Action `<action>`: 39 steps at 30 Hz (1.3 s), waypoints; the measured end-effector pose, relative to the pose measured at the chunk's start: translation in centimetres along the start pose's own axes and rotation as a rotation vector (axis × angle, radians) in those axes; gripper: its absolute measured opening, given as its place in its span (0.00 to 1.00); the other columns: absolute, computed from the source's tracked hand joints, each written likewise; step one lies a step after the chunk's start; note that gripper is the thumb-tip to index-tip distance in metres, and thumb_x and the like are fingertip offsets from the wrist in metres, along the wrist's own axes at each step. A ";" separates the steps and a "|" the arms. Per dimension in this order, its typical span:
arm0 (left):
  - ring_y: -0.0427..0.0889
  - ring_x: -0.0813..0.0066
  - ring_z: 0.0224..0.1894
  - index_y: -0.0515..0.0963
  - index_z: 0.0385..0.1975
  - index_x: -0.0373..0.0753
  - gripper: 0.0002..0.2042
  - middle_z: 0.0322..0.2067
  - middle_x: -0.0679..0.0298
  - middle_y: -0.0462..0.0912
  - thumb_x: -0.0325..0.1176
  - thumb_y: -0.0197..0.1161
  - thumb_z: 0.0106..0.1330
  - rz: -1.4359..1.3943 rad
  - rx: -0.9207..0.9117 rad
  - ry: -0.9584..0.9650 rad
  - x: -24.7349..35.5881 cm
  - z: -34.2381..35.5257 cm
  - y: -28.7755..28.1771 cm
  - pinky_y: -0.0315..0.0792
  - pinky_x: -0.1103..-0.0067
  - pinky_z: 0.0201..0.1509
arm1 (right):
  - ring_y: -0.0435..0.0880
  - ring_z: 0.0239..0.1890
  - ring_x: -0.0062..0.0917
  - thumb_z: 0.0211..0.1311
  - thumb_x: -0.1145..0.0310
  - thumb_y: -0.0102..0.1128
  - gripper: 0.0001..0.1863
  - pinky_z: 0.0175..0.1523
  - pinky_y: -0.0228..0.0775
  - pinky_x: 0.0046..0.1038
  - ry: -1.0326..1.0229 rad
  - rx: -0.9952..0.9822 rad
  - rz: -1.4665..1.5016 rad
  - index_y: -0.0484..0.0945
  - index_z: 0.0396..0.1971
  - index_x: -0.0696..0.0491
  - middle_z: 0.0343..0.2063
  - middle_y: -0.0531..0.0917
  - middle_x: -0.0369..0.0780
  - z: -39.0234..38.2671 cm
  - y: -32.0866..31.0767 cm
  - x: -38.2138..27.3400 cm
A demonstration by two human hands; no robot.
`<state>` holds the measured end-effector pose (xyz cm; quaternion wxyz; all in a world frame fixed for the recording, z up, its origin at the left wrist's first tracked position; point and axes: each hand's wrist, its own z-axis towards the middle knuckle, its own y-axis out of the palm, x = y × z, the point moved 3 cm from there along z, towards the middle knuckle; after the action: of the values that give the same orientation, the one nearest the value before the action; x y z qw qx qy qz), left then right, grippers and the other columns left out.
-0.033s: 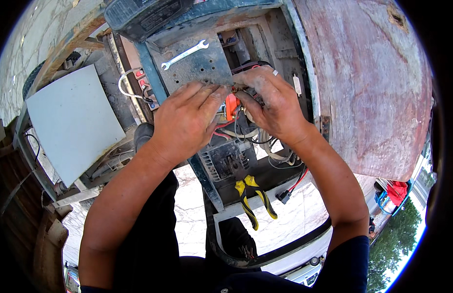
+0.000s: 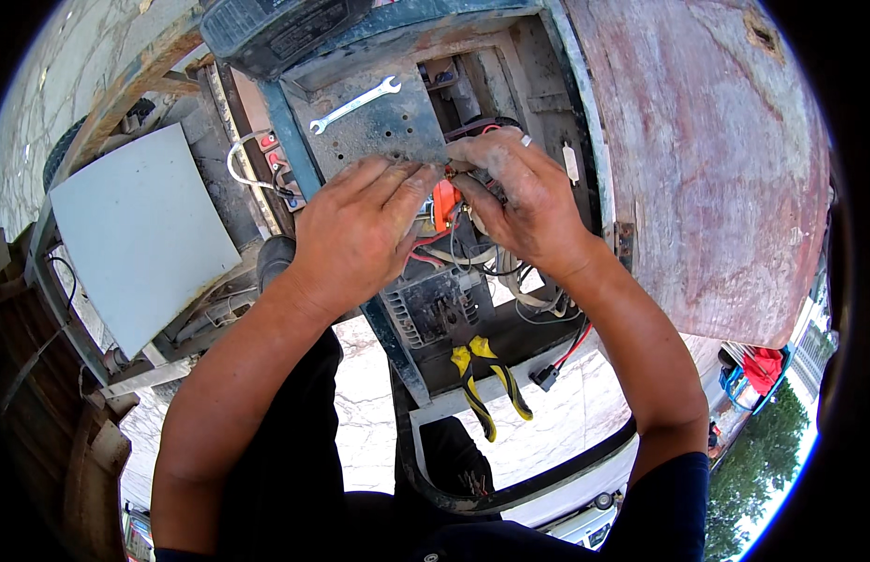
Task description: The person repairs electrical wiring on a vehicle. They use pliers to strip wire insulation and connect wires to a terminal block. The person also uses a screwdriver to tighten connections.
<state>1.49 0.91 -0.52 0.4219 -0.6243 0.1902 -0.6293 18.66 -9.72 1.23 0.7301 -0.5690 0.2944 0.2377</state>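
Note:
My left hand (image 2: 367, 217) is closed, its fingertips at the edge of a grey metal plate (image 2: 374, 139) and beside an orange-red part (image 2: 444, 202). Across from it, my right hand (image 2: 521, 192) pinches with thumb and forefinger at the top of that part. The small piece between the fingertips is too hidden to name. Red, black and pale wires (image 2: 491, 260) run below the hands. An open-end wrench (image 2: 354, 105) lies on the plate. Yellow-and-black pliers (image 2: 489, 377) rest on the near frame edge, below a black finned box (image 2: 425, 307).
A blue-painted metal frame (image 2: 302, 140) surrounds the compartment. To the right stands a worn reddish board (image 2: 697, 169); a pale flat panel (image 2: 144, 239) lies at the left. A dark box (image 2: 275, 33) sits at the far edge. A black connector (image 2: 545, 377) hangs near the pliers.

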 end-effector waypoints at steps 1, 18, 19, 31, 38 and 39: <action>0.83 0.52 0.55 0.78 0.61 0.34 0.36 0.53 0.53 0.85 0.23 0.76 0.44 0.002 -0.001 -0.001 0.0 0.0 0.0 0.79 0.64 0.60 | 0.86 0.46 0.47 0.60 0.79 0.69 0.17 0.50 0.80 0.41 -0.005 -0.004 0.007 0.81 0.50 0.55 0.44 0.87 0.47 0.0 0.0 0.0; 0.83 0.52 0.55 0.77 0.61 0.34 0.36 0.54 0.53 0.85 0.22 0.76 0.44 -0.003 0.003 -0.002 0.1 0.0 0.0 0.79 0.64 0.59 | 0.86 0.46 0.47 0.60 0.80 0.69 0.20 0.51 0.80 0.42 0.021 -0.036 0.003 0.81 0.53 0.54 0.46 0.87 0.46 0.0 0.1 -0.2; 0.83 0.52 0.55 0.77 0.61 0.34 0.36 0.54 0.53 0.85 0.22 0.76 0.44 0.001 0.000 -0.002 0.1 0.0 -0.1 0.79 0.64 0.59 | 0.86 0.46 0.47 0.60 0.80 0.68 0.20 0.51 0.80 0.42 0.018 -0.045 -0.002 0.81 0.54 0.54 0.46 0.87 0.46 -0.1 0.1 -0.2; 0.83 0.52 0.56 0.77 0.62 0.33 0.37 0.54 0.52 0.85 0.23 0.76 0.44 0.006 -0.001 0.005 0.0 -0.1 0.1 0.78 0.64 0.60 | 0.87 0.48 0.48 0.63 0.77 0.69 0.19 0.54 0.81 0.41 0.027 -0.071 -0.012 0.81 0.54 0.55 0.46 0.87 0.47 -0.2 0.1 0.3; 0.83 0.52 0.56 0.77 0.62 0.34 0.38 0.54 0.52 0.85 0.23 0.77 0.44 0.002 -0.002 0.009 0.0 -0.1 0.1 0.78 0.64 0.61 | 0.87 0.47 0.48 0.63 0.77 0.69 0.17 0.51 0.81 0.41 0.007 -0.067 -0.018 0.82 0.52 0.56 0.44 0.87 0.47 -0.2 -0.1 0.3; 0.83 0.52 0.56 0.77 0.62 0.34 0.38 0.54 0.52 0.85 0.23 0.77 0.43 0.005 -0.002 0.011 0.0 -0.1 0.1 0.78 0.64 0.60 | 0.87 0.46 0.48 0.63 0.77 0.69 0.16 0.51 0.81 0.41 0.010 -0.070 -0.017 0.82 0.52 0.56 0.43 0.87 0.47 -0.1 -0.1 0.3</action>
<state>1.42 0.83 -0.66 0.4218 -0.6209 0.1944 -0.6315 18.92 -9.86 1.10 0.7101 -0.5979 0.2847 0.2391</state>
